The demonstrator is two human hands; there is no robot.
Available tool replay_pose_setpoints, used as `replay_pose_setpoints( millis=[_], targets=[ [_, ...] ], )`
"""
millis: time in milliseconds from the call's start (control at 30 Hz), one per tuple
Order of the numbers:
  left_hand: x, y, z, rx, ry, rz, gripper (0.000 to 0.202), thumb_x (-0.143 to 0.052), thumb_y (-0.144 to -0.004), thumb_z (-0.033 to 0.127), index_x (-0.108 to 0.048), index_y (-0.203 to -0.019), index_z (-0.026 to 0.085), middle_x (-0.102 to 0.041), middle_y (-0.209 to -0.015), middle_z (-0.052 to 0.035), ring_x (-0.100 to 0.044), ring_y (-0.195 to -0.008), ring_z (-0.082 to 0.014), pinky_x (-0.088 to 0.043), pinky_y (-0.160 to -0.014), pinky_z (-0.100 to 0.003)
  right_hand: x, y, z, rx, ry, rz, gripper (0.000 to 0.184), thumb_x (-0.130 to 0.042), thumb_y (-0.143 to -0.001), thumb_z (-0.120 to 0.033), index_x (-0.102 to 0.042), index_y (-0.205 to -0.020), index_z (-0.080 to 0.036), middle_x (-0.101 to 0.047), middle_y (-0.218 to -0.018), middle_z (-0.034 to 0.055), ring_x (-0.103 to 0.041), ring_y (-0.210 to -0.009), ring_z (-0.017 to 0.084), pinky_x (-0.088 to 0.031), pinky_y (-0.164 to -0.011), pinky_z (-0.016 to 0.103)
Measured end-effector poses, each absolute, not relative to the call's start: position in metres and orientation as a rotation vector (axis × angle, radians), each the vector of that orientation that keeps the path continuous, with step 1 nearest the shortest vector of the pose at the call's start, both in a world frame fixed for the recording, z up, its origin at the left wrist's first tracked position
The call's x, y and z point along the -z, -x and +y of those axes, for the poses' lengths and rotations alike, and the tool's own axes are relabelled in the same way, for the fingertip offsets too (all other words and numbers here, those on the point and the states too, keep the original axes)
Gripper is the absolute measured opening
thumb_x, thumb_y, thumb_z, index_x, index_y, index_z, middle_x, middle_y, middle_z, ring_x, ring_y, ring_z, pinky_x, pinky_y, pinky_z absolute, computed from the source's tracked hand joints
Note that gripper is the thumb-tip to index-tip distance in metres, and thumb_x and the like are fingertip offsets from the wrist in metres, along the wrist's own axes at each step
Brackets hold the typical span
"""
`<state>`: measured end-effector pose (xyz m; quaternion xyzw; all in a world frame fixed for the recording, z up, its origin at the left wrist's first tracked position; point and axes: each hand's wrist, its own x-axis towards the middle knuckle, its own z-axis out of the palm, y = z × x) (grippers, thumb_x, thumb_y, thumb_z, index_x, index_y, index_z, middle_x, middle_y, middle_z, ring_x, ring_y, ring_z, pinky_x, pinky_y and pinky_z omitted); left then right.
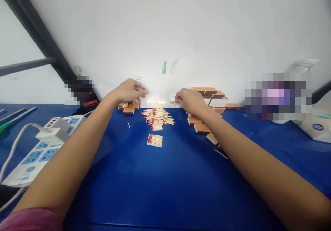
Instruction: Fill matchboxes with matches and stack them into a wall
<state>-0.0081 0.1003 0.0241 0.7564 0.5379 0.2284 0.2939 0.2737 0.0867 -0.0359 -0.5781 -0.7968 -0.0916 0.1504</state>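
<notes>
Both my arms reach across a blue table (165, 182) to its far edge by the white wall. My left hand (129, 91) hovers with curled fingers over a few orange matchboxes (128, 108). My right hand (190, 101) pinches a small white inner tray (172, 99) at the end of a row of white trays (155, 103). A pile of loose red-tipped matches (158, 118) lies between the hands. Nearer me sits an open tray filled with matches (154, 140).
A stack of orange matchboxes (210, 94) stands behind the right hand, with more boxes (201, 127) under my forearm. Stray matches (128, 124) lie on the table. A white power strip (42, 148) with a plugged adapter sits at left. White packages (317, 127) lie at far right.
</notes>
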Motion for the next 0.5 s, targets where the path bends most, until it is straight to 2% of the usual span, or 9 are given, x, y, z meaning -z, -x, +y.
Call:
replay_pose_setpoints(
  millis=[167, 300, 367, 500],
  targets=[
    [-0.028, 0.009, 0.098, -0.461, -2.135, 1.433, 0.040, -0.076, -0.082, 0.042, -0.075, -0.110, 0.012, -0.076, -0.090, -0.0123, -0.069, -0.074, -0.0195, -0.053, -0.067, -0.031, 0.041, -0.274, 0.089, 0.265, 1.695, -2.313, 0.015, -0.060, -0.092, -0.015, -0.075, -0.090, -0.016, -0.074, -0.102, 0.0129, -0.064, -0.088, 0.024, -0.036, -0.067, 0.032],
    [-0.038, 0.023, 0.098, 0.010, -2.240, 1.416, 0.044, -0.078, -0.073, 0.044, -0.077, -0.108, 0.018, -0.075, -0.080, -0.0064, -0.065, -0.068, -0.0182, -0.047, -0.063, -0.027, 0.040, -0.275, 0.089, 0.269, 1.669, -2.312, 0.016, -0.062, -0.092, -0.017, -0.076, -0.099, -0.017, -0.074, -0.104, 0.0127, -0.064, -0.093, 0.026, -0.040, -0.070, 0.034],
    [-0.042, 0.033, 0.099, 0.232, -2.178, 1.454, 0.048, -0.081, -0.066, 0.043, -0.078, -0.108, 0.021, -0.075, -0.081, -0.0058, -0.065, -0.069, -0.0192, -0.045, -0.063, -0.027, 0.036, -0.274, 0.087, 0.279, 1.642, -2.299, 0.017, -0.061, -0.094, -0.021, -0.075, -0.102, -0.017, -0.074, -0.105, 0.0126, -0.064, -0.094, 0.026, -0.041, -0.072, 0.035],
    [-0.038, 0.043, 0.102, 0.504, -2.126, 1.599, 0.052, -0.087, -0.052, 0.037, -0.082, -0.102, 0.024, -0.075, -0.089, -0.0065, -0.062, -0.067, -0.0187, -0.045, -0.063, -0.027, 0.027, -0.271, 0.084, 0.280, 1.586, -2.286, 0.017, -0.059, -0.096, -0.023, -0.074, -0.096, -0.018, -0.075, -0.100, 0.0101, -0.064, -0.092, 0.024, -0.041, -0.075, 0.035]
  ],
)
